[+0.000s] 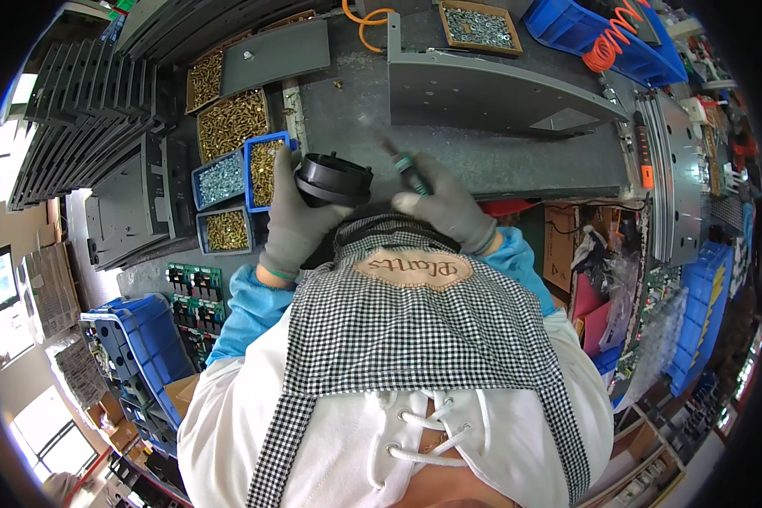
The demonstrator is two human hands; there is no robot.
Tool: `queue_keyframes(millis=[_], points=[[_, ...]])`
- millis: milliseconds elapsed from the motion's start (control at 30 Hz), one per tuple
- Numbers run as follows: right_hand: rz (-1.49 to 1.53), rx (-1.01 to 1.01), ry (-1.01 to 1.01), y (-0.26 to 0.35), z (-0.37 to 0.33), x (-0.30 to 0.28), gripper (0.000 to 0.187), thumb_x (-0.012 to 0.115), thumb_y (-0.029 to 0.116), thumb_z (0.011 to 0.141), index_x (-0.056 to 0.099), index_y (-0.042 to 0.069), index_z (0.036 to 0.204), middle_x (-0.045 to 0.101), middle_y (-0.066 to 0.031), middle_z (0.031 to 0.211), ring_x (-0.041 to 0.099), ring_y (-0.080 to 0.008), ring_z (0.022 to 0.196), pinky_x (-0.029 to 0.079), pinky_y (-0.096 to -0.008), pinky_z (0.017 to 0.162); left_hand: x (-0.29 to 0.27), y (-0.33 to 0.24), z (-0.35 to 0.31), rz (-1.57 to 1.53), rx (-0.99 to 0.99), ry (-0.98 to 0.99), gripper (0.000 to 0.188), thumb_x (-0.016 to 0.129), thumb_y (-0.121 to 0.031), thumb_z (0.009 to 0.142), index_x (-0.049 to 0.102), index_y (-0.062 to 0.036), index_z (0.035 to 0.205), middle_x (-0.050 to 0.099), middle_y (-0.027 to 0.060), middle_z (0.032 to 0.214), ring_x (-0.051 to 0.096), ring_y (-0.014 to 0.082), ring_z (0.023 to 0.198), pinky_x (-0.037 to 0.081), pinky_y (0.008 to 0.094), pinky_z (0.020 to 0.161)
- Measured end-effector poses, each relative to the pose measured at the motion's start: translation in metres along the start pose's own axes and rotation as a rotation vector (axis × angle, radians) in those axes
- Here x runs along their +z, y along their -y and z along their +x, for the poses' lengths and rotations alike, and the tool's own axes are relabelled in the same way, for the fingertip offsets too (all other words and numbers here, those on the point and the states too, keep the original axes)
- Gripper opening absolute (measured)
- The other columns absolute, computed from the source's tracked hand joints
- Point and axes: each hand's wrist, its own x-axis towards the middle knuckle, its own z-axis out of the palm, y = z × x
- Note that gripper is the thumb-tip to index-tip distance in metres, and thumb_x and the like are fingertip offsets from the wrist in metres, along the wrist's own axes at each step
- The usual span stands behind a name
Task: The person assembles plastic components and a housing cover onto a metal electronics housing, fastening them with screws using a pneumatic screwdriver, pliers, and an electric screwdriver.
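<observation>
black round ribbed part [334,179] tilted beside teal-collared screwdriver [408,166]

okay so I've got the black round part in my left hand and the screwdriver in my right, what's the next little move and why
Probably bring the screwdriver tip down onto the black round part. The left hand holds the part up beside the right hand, but the driver's tip still points away over the bench, apart from the part. Whether a screw is already seated there cannot be seen.
</observation>
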Motion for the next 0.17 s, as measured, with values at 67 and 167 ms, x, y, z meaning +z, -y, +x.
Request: queue_keyframes(millis=[67,167], points=[[-0.062,0.099,-0.099,-0.014,0.005,-0.011,0.065,0.075,0.037,0.082,0.057,0.004,0.135,0.064,-0.0143,0.11,0.064,-0.0295,0.101,0.05,-0.0413,0.092,-0.008,0.004,-0.008,-0.098,-0.125,0.032,0.105,0.099,-0.022,0.064,0.037,0.0036,0.144,0.058,0.0167,0.134,0.063,0.0238,0.117,0.054,0.0355,0.095],[-0.346,0.169,-0.101,-0.026,0.026,-0.01,0.071,0.076,0.04,0.082,0.055,0.006,0.14,0.065,-0.0144,0.121,0.063,-0.0387,0.111,0.049,-0.0458,0.097,-0.025,0.01,-0.006,-0.348,-0.369,0.173,0.11,0.101,-0.029,0.064,0.034,-0.0022,0.147,0.058,0.0154,0.135,0.064,0.0227,0.116,0.055,0.0337,0.095]])
